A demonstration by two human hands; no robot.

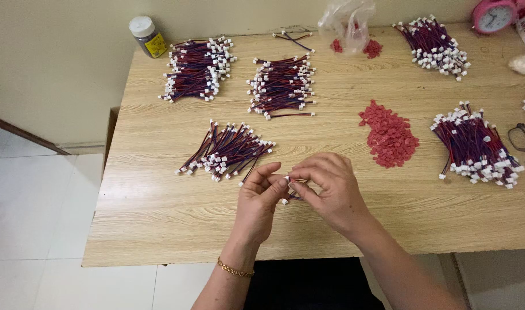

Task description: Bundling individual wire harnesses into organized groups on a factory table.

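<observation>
I see my left hand (259,198) and right hand (325,186) pinched together on one small wire lead (290,197) with white plugs, held just above the wooden table (159,218) near the closest pile of leads (228,152). Both hands look closed tight on it (the fingers hide most of it). I think a plug is being worked on now, and the next move needs a gentle, steady pinch, maybe with a piece from the red pile (389,135).
</observation>
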